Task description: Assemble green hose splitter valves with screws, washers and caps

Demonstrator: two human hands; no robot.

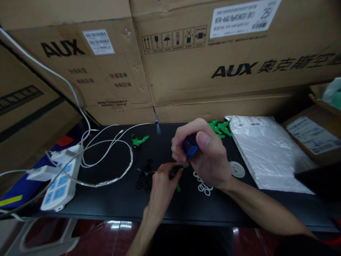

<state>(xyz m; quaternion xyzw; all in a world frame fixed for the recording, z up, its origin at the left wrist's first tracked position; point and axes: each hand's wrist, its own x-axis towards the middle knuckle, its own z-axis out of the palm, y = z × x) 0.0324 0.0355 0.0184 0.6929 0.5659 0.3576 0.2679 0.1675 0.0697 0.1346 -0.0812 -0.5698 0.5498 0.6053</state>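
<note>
The left hand (162, 180) pinches a green part (178, 187), seemingly unfinished; the right hand (211, 160) clenches a blue handle (191, 151); white rings (201, 187) lie loose.

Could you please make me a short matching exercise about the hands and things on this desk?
Column one:
1. Left hand
2. Power strip
3. Right hand
4. White package

Column two:
A. Closed around a dark blue object
B. Lying beside the brown carton at the right
C. Fingers at a small green part
D. Has white plugs in it

Right pairs: 1-C, 2-D, 3-A, 4-B
</note>
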